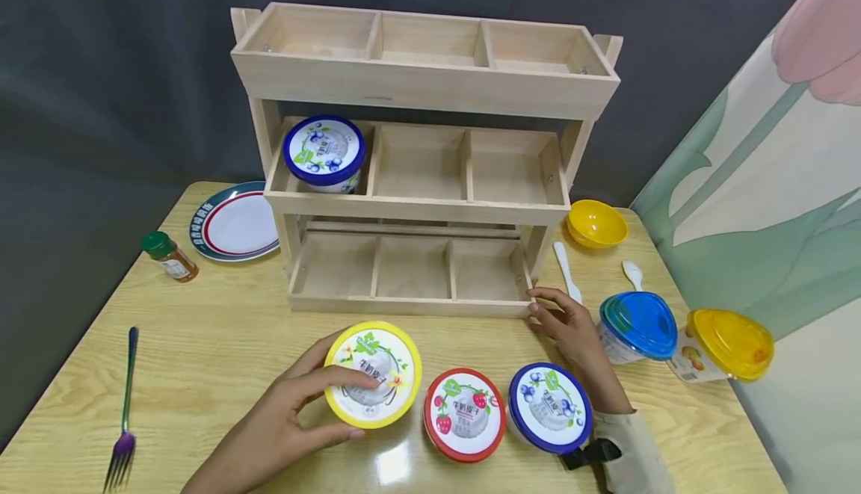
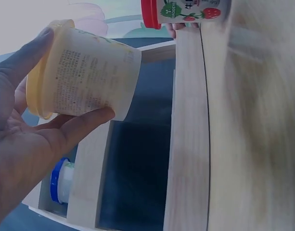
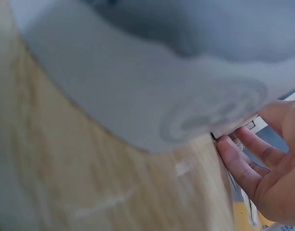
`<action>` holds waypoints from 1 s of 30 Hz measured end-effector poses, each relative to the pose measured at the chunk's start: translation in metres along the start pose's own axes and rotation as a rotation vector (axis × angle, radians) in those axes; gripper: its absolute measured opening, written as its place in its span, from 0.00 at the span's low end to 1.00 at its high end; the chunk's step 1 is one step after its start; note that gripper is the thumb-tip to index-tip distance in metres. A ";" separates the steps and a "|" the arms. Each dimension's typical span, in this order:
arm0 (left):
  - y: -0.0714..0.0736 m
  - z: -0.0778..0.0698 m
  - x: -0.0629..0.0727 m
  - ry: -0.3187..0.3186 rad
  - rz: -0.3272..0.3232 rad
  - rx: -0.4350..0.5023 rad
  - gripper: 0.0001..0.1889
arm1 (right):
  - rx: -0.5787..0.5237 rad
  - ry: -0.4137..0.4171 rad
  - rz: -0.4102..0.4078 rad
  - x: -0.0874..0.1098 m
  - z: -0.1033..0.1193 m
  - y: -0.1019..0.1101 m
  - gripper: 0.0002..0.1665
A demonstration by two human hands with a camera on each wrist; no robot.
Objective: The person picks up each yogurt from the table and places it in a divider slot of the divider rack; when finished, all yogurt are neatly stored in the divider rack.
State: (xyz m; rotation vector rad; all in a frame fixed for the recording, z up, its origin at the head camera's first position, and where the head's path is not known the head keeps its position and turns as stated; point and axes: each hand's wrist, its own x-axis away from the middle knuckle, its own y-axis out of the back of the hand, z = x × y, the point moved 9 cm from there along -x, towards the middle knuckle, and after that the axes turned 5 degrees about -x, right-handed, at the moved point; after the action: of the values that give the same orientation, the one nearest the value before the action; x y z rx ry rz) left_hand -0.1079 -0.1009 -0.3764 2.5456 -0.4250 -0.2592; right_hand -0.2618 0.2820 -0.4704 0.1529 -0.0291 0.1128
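My left hand (image 1: 296, 412) grips a yellow-lidded tub (image 1: 359, 404), thumb and fingers spread around its lid and side. In the left wrist view, the tub (image 2: 89, 72) is tilted with its printed side showing. My right hand (image 1: 568, 329) touches the front right corner of the wooden three-tier rack (image 1: 403, 305) with its fingertips; the fingers (image 3: 241, 168) look fairly straight in the right wrist view. A red-lidded strawberry tub (image 1: 466, 415) and a blue-lidded blueberry tub (image 1: 550, 408) stand in front of the rack. Another blueberry tub (image 1: 324, 150) sits in the middle tier's left compartment.
Left of the rack are a plate (image 1: 235, 221), a green-capped spice jar (image 1: 170, 256) and a fork (image 1: 128, 412). To the right lie a yellow bowl (image 1: 596, 223), a white knife (image 1: 567, 271), a white spoon (image 1: 632, 274), a blue-lidded container (image 1: 637, 326) and a yellow-lidded container (image 1: 723, 344).
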 end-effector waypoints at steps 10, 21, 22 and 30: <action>0.010 -0.031 -0.016 -0.186 -0.040 -0.150 0.27 | 0.012 0.022 -0.019 0.001 0.004 0.000 0.22; 0.022 -0.071 -0.057 -0.553 -0.050 -0.215 0.33 | 0.007 -0.009 -0.020 0.003 -0.003 0.000 0.22; 0.024 -0.074 -0.060 -0.586 -0.055 -0.219 0.33 | 0.005 -0.007 -0.019 0.004 -0.003 0.000 0.22; 0.044 -0.091 -0.091 -0.736 -0.147 -0.173 0.33 | 0.026 0.010 -0.016 0.002 0.002 0.000 0.21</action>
State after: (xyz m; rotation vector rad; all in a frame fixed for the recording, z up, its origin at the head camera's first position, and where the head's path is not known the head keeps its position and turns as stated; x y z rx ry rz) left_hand -0.1789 -0.0612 -0.2680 2.2390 -0.4520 -1.2438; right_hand -0.2600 0.2820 -0.4688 0.1781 -0.0161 0.0981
